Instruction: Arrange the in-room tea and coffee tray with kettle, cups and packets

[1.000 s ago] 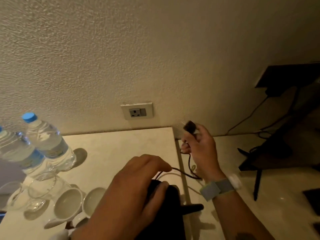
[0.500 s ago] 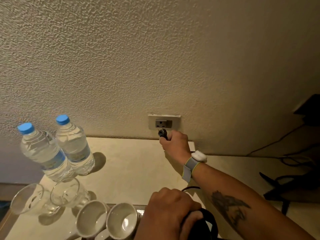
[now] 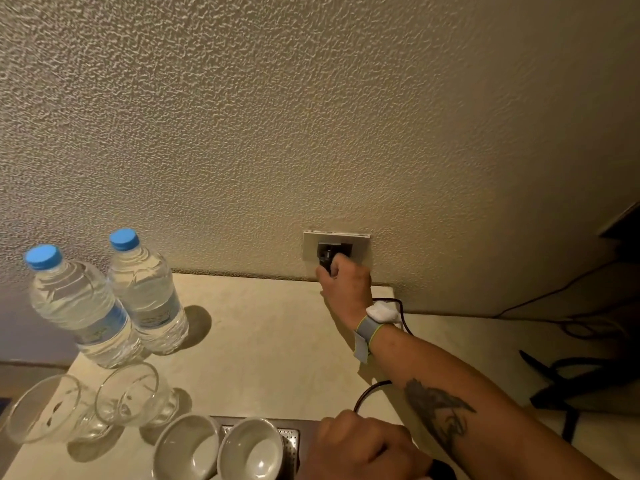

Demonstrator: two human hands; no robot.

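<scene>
Beige table (image 3: 263, 344) spreads below the right hand (image 3: 346, 289), whose fingers pinch a black plug (image 3: 327, 259) at the wall socket (image 3: 360, 245). Left hand (image 3: 360, 448) is fisted on a dark handle (image 3: 441, 471); two cups (image 3: 221, 448) sit just left of its fingers, on the tray (image 3: 291, 438).

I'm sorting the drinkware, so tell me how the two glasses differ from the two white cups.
The glasses are clear and see-through; the white cups are opaque ceramic. The glasses stand on the bare tabletop, while the cups sit on the tray. The glasses look taller than the cups. Both pairs stand side by side, upright and empty.
</scene>
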